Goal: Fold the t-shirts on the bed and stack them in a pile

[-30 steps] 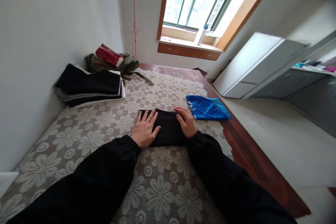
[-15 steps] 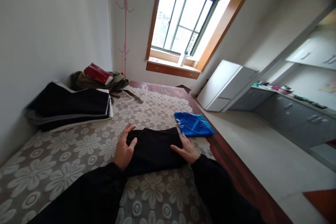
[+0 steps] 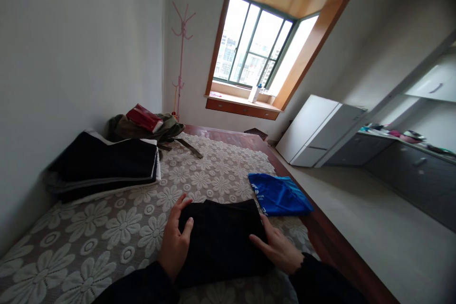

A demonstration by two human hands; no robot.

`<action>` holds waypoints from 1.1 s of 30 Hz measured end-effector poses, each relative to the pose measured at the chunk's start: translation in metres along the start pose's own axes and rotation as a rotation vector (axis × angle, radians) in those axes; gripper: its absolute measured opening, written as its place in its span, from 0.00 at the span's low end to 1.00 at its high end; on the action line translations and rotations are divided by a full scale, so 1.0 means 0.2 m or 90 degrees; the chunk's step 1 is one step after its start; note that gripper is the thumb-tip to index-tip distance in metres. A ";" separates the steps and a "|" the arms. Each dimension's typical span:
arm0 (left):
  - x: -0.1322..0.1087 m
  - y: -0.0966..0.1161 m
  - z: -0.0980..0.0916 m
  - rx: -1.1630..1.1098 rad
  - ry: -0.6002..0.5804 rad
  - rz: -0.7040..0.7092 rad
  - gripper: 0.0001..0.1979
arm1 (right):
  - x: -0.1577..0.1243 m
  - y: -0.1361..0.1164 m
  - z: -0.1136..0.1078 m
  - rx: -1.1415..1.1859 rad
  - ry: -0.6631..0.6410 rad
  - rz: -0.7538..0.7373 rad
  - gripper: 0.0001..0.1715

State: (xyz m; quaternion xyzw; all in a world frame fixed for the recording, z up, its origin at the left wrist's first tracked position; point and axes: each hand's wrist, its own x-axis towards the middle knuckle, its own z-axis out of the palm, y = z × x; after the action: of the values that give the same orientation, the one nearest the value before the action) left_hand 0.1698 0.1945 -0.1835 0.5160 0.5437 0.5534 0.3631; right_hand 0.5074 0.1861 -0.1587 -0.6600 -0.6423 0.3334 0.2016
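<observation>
A folded black garment (image 3: 221, 240) lies on the flowered lace cover (image 3: 107, 232) of the bed, right in front of me. My left hand (image 3: 175, 242) clasps its left edge, thumb on top and fingers curled round the side. My right hand (image 3: 278, 247) grips its right edge, fingers spread along the cloth. Both sleeves are black.
A folded blue garment (image 3: 280, 194) lies near the bed's right edge. A stack of folded dark clothes (image 3: 103, 164) sits by the left wall, with an olive heap and a red package (image 3: 144, 118) behind it. A pink coat stand (image 3: 181, 52), window, white cabinet (image 3: 317, 130) and counter stand beyond.
Both hands shifted from lying flat on top of the black garment to holding its left and right edges. The view tilted upward, so the garment sits lower in the picture.
</observation>
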 end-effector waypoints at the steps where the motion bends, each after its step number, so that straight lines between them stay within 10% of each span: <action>1: 0.00 0.00 0.00 0.006 -0.005 0.002 0.19 | 0.00 -0.01 0.00 0.014 -0.002 0.006 0.56; 11: 0.00 0.00 0.00 0.027 -0.014 0.015 0.19 | 0.00 -0.19 0.03 0.652 -0.024 0.174 0.74; 19: -0.04 -0.02 0.02 0.280 -0.134 0.122 0.23 | -0.06 -0.24 0.03 0.666 -0.091 0.202 0.69; 24: -0.04 -0.03 0.03 0.382 -0.188 0.164 0.26 | -0.08 -0.25 0.01 0.541 -0.046 0.034 0.77; 33: -0.02 -0.04 0.02 0.363 -0.202 0.129 0.27 | 0.22 -0.55 -0.71 0.270 0.071 -0.119 0.58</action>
State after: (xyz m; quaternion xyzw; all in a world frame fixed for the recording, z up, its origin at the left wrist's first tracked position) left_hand 0.1726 0.1922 -0.1923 0.7281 0.5591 0.3251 0.2272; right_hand 0.5262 0.2621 0.0085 -0.5579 -0.6043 0.4036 0.4009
